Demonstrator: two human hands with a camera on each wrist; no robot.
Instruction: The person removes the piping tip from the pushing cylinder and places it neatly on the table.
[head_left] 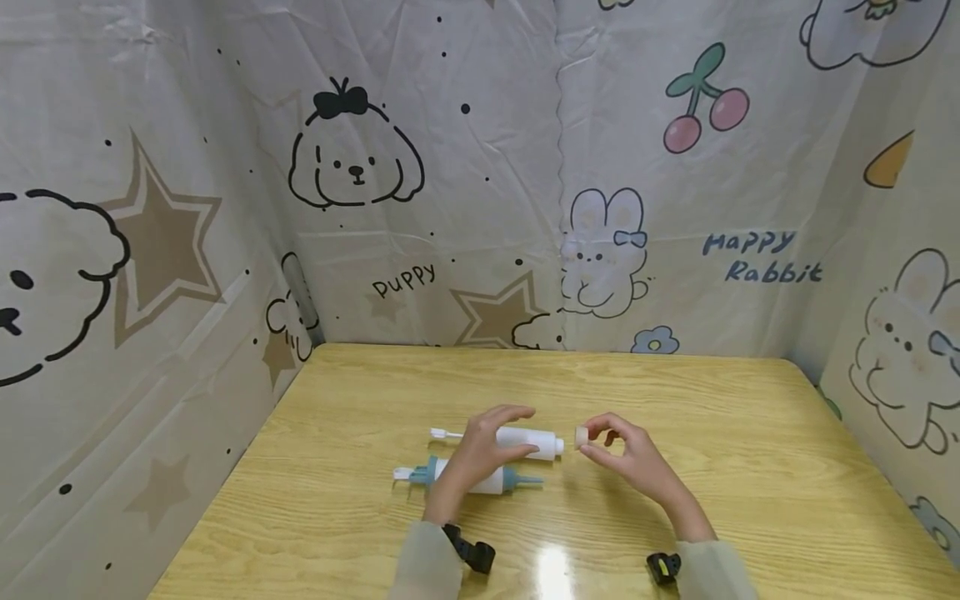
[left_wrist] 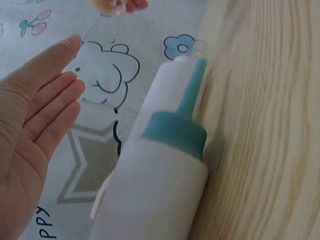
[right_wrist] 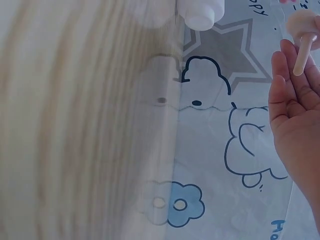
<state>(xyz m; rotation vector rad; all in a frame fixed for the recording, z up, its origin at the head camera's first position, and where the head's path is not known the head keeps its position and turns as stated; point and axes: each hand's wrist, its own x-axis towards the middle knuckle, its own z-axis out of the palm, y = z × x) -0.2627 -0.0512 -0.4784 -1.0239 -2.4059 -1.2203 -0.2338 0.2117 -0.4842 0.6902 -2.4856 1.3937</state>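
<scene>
My right hand [head_left: 636, 460] pinches a small beige cap-like piece [head_left: 581, 438] between thumb and fingers. In the right wrist view a thin stem [right_wrist: 303, 56] juts from that piece toward the palm. It stands just off the narrow end of a white bottle [head_left: 534, 442] lying on its side. Over this bottle my left hand [head_left: 480, 446] hovers, its thumb and fingers apart and partly covering it; the left wrist view shows straight fingers around nothing. Nearer me lies a white bottle with a teal nozzle [head_left: 527, 481], its middle partly hidden by the left wrist.
Both bottles lie on a yellow wood-grain table [head_left: 337, 392], with white brush-like tips [head_left: 438, 433] at their left ends. A printed cloth [head_left: 480, 167] hangs behind the table and along both sides. Each wrist wears a black strap device [head_left: 477, 557].
</scene>
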